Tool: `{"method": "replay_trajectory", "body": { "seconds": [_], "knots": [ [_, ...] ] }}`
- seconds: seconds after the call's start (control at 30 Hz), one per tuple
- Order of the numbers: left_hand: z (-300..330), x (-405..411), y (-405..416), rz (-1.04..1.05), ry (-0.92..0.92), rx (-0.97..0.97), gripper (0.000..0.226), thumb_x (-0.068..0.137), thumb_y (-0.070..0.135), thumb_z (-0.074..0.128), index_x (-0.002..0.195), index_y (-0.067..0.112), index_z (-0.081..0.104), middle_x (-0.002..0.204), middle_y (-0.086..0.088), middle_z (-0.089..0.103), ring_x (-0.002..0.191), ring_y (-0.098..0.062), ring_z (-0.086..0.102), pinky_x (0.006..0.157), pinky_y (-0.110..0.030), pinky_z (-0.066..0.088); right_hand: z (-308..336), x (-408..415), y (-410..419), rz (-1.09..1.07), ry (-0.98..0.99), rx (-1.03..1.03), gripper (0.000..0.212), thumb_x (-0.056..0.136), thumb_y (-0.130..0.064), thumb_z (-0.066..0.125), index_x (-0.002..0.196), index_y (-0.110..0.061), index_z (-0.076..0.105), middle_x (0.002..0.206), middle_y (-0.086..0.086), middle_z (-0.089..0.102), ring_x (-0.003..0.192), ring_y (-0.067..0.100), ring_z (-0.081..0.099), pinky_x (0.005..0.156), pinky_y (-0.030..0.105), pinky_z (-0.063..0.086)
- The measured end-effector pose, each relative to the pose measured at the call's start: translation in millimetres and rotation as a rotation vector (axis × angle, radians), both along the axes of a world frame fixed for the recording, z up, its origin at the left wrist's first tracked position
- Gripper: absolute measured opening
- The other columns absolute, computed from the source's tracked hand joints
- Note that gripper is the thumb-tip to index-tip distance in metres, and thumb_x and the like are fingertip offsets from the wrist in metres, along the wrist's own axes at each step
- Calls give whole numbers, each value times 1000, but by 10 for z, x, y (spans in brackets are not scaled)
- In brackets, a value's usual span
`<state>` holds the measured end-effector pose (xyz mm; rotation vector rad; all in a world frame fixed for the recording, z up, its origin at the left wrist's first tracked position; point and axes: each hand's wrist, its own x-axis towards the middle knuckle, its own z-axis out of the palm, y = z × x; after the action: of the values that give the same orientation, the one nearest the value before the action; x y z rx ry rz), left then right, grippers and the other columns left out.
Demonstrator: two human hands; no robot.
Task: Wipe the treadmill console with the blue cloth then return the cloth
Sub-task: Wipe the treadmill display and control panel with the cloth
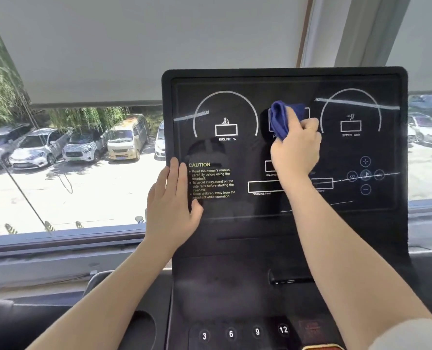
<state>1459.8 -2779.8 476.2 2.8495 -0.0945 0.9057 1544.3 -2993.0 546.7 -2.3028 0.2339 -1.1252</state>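
Bright daylight through the window (71,173), streaky glare on the console (235,236), wide-angle bending at edges

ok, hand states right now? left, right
Left hand: open, flat against the console edge.
Right hand: gripping the blue cloth.

Console labels (275,135) behind blue cloth (282,120)

left hand (170,205): bare, no rings | right hand (294,150): bare | forearms: uncovered to the elbow | sleeve (412,335): pale, at right upper arm, frame corner
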Motion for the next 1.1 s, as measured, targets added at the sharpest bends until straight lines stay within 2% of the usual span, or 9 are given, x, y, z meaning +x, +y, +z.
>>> {"method": "replay_trajectory", "body": {
  "seconds": [0.07,0.2,0.37,0.43,0.57,0.67,0.77,0.93,1.1],
  "knots": [
    [-12,-6,7,-32,-18,-47,71,76,34,26,139,3,32,149,-16,29,134,-35,30,107,-42,29,-65,-88,222,3,-9,-38,63,79,-9,53,138,-30,43,118,12,44,95,32,45,75,40,45],
    [-20,11,70,-135,-72,-204,70,73,16,28,142,2,28,151,-12,23,138,-31,21,109,-17,5,-595,-443,835,244,-130,-361,63,61,-11,67,122,-22,61,96,15,57,68,32,50,52,31,42],
    [11,-56,200,-278,-54,-475,71,71,6,33,142,6,28,148,-5,29,136,-19,26,105,-5,10,-1041,-763,1044,396,-89,-633,73,54,-17,79,124,-26,60,94,11,60,64,28,51,49,26,42],
    [-47,-134,215,-337,-99,-381,66,75,8,34,140,1,30,146,-7,27,135,-19,25,108,-11,13,-971,-685,858,356,-116,-632,69,54,-12,77,120,-26,63,91,10,59,62,29,51,46,26,41],
    [-332,-226,269,-287,-70,-177,63,79,19,31,136,-7,34,147,-22,26,134,-32,26,111,-36,22,-737,-482,526,101,-122,-381,71,53,0,72,119,-24,64,90,14,58,62,32,50,42,27,38],
    [-418,-278,260,-256,-9,-176,65,78,18,26,138,-7,30,150,-16,20,137,-30,25,110,-34,19,-793,-533,717,67,-96,-276,75,53,1,73,123,-23,62,94,15,58,63,31,49,43,25,35],
    [-396,-262,237,-229,-1,-200,63,74,4,33,135,-9,34,148,-21,25,135,-33,30,108,-37,20,-991,-743,926,220,-82,-441,75,49,-4,75,121,-23,63,88,11,57,61,26,49,44,23,35],
    [-400,-247,268,-252,36,-122,62,73,9,31,131,-14,37,144,-29,29,129,-43,36,103,-46,33,-1157,-783,584,536,-136,-853,71,48,-7,76,115,-26,66,87,9,59,59,27,48,46,26,39],
    [-413,-261,319,-270,73,-87,72,67,1,37,137,-10,28,150,-25,17,135,-40,28,108,-44,29,-1119,-781,453,295,-96,-636,66,48,-1,71,110,-24,67,84,7,58,61,27,49,55,31,36]
  ]
}}
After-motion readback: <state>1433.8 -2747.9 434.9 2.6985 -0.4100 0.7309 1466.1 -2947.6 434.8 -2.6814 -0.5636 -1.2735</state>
